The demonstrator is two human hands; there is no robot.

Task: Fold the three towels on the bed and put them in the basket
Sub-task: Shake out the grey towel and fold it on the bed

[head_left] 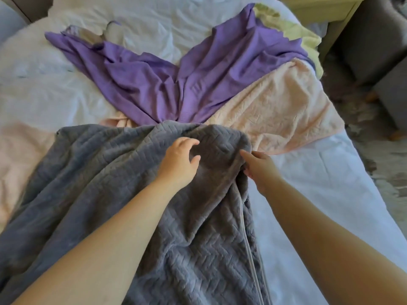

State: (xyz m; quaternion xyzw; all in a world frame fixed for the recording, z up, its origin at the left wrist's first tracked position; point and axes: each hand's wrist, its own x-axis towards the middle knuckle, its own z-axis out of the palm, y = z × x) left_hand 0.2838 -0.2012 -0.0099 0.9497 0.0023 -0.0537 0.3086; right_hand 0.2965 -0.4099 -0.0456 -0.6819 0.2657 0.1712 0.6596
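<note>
While the grey towel [105, 183] lies spread across the near end of the bed [319, 183], the right hand [261, 169] pinches its bunched edge. The left hand [179, 160] hovers over it, loosely curled and holding nothing. The purple towel [143, 84] and peach towel [275, 111] lie beyond.

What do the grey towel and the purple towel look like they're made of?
Grey towel: looks like thick plush fleece or microfibre, matte, judging by its embossed herringbone ridges and bulky folds. Purple towel: thinner, smoother cloth with a faint sheen, lying in flat creases; possibly microfibre, but the weave is too small to tell.
</note>
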